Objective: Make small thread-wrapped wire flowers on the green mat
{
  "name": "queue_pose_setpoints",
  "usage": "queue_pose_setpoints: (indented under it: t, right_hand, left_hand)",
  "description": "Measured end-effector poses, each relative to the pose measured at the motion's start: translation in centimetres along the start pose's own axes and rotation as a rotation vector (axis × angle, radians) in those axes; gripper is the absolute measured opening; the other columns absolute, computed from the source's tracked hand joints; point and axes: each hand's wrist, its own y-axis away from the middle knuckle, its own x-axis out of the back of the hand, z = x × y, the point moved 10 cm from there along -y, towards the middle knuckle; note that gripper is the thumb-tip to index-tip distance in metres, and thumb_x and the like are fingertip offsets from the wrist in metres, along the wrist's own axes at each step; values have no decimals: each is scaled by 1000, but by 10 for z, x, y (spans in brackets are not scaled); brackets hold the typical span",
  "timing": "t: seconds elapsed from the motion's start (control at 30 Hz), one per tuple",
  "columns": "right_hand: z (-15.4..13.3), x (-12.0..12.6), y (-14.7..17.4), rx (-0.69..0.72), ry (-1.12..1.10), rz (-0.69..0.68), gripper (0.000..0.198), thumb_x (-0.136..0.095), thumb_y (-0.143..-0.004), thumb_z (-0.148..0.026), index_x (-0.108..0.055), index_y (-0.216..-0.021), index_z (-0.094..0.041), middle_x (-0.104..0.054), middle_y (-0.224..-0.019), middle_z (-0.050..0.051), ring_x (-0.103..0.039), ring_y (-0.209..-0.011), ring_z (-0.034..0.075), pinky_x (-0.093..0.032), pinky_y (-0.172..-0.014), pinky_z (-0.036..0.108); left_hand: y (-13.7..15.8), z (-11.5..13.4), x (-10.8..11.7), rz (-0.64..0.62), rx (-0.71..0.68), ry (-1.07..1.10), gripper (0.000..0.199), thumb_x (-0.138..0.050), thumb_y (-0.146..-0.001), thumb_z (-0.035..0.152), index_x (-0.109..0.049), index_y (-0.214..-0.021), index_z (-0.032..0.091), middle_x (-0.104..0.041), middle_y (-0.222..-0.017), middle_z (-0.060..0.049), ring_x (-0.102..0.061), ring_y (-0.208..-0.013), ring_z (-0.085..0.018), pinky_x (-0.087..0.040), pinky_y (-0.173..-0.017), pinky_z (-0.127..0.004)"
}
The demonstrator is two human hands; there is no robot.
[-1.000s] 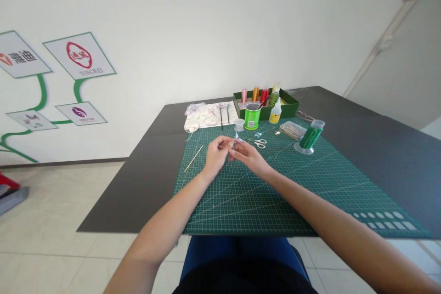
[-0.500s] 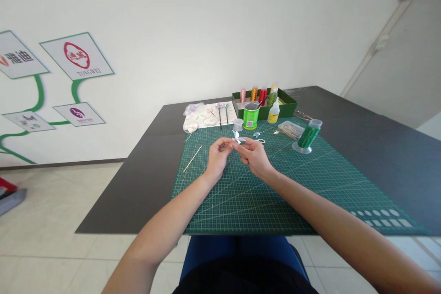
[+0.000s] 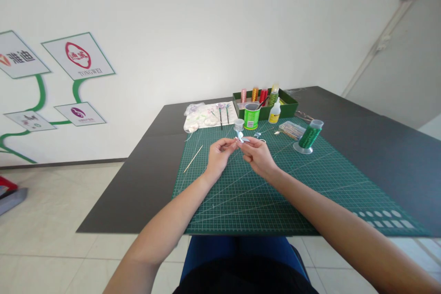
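Left hand [image 3: 217, 156], right hand [image 3: 259, 155]: fingertips clamped on small pale-blue flower piece [image 3: 240, 136], above cutting mat [image 3: 248, 202], toward far edge. Thin stick [image 3: 193, 159] near mat's left edge, green spool [image 3: 310, 136] near far right corner.

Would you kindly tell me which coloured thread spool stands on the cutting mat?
The dark green spool, right of the right hand; the pink spool, gold spool, red spool and lighter green spool stand in the green box.
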Motion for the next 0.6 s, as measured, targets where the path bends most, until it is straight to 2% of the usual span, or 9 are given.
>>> queue_pose_setpoints:
  t: [0.1,0.27,0.37,0.47,0.6]
  right_hand:
    - [0,-4,0,-50,-39,-46,26,-86,-64,-34,-71,-79,-19,-23,-50,-11,-13,-46,5,-11,-36,20]
    - [-4,-3,0,-73,-74,-73,28,-87,-62,-35,-69,-77,-19,-28,-52,-10,-12,-47,5,-10,-37,19]
    - [-8,-4,0,-55,-69,-117,28,-86,-65,-35,-66,-77,-19,-25,-53,-10,-13,-47,5,-11,-36,18]
    - [-8,-4,0,-57,-61,-135,29,-86,-65,-36,-64,-74,-19,-23,-51,-11,-13,-46,4,-11,-36,18]
    - [-4,-2,-1,-94,-30,-107,31,-88,-61,-37,-68,-75,-18,-28,-48,-11,-12,-45,3,-10,-37,19]
  left_hand:
    - [0,6,-1,-37,-15,-26,20,-77,-76,34,-75,-86,17,-73,-86,-4,-65,-80,-17,-49,-81,-30]
    - [1,20,-4,-104,-63,-18,29,-70,-83,44,-74,-76,16,-71,-78,-4,-64,-81,-18,-49,-84,-31]
    - [0,21,-5,-127,-38,47,32,-68,-85,48,-77,-87,17,-73,-84,-5,-65,-83,-18,-49,-84,-31]
    - [-1,15,-11,-181,34,128,36,-76,-78,47,-76,-97,17,-73,-88,-7,-66,-81,-17,-50,-80,-31]
    - [-1,6,-12,-176,122,182,34,-87,-65,38,-76,-87,15,-72,-76,-4,-64,-70,-14,-49,-73,-29]
